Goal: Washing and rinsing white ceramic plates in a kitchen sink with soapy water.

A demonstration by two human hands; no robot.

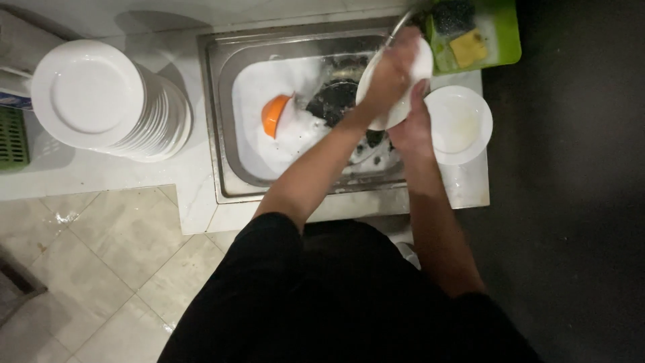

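Observation:
Over the right side of a steel sink [218, 121] a white plate [424, 62] is held tilted. My left hand [392, 70] lies across the plate's face with the fingers pressed on it. My right hand [412, 126] grips the plate's lower edge from beneath, thumb up along the rim. A thin metal tap [399, 25] reaches in just above the plate. The sink holds white foam, an orange bowl [273, 114] lying on its side, and a dark round pan [334, 101].
Another white plate [461, 124] rests on the counter right of the sink. A tall stack of white plates [91, 94] stands on the left counter beside a green basket [12, 138]. A green tray [502, 30] with a dark scrubber and yellow sponge sits at the back right.

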